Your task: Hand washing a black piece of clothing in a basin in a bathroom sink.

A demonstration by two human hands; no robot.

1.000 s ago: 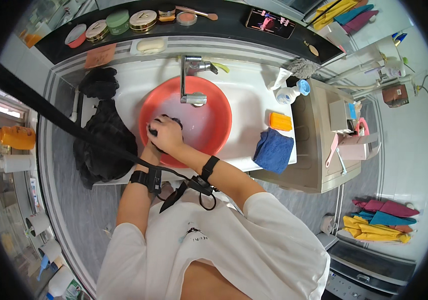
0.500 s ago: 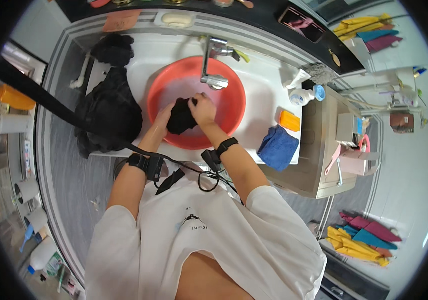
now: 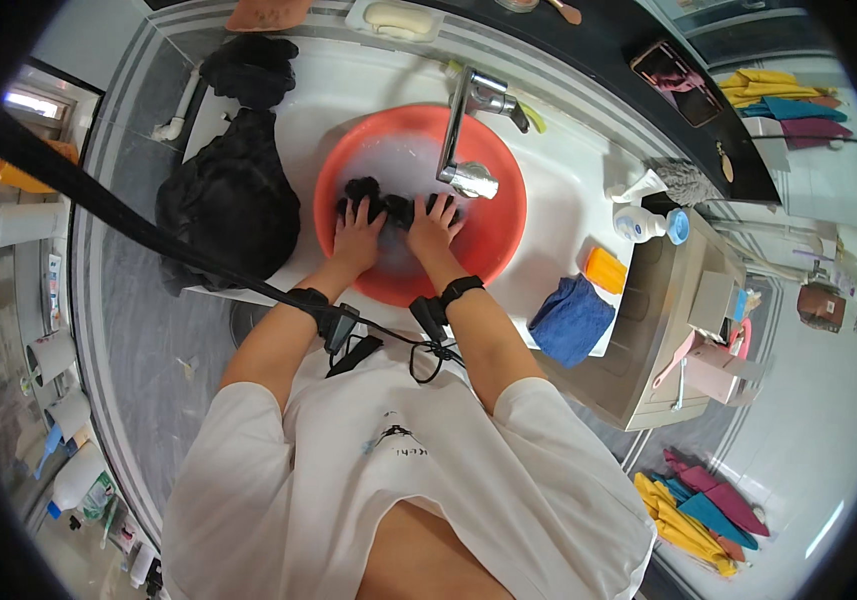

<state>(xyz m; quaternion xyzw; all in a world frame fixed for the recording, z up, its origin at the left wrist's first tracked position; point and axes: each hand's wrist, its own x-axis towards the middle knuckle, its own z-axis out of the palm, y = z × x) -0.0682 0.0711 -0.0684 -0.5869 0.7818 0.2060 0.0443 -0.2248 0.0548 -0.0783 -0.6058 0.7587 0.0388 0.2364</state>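
Left hand (image 3: 356,243) and right hand (image 3: 433,232) lie side by side, fingers spread over wet black cloth (image 3: 361,189) rather than closed around it; what the fingertips do underneath cannot be told. The cloth sits in cloudy water (image 3: 408,155) inside a red basin (image 3: 514,200), which stands in a white sink (image 3: 555,190). Both forearms cross the basin's near rim, so a hard push or a lean on that rim could tip it and slop water toward the near edge. Black wrist straps (image 3: 462,288) sit close to the rim, and reaching deeper could wet them and the cable (image 3: 438,350) joined to the gear there. The chrome faucet (image 3: 455,130) overhangs the basin just beyond the right hand; a quick lift could knock knuckles on its spout. With fingers this flat, the slick cloth could slide away under pressure. At left, a large black garment (image 3: 233,205) hangs over the sink's edge, and at near right a blue towel (image 3: 572,321) lies on the rim; either could slip off if an elbow catches it.
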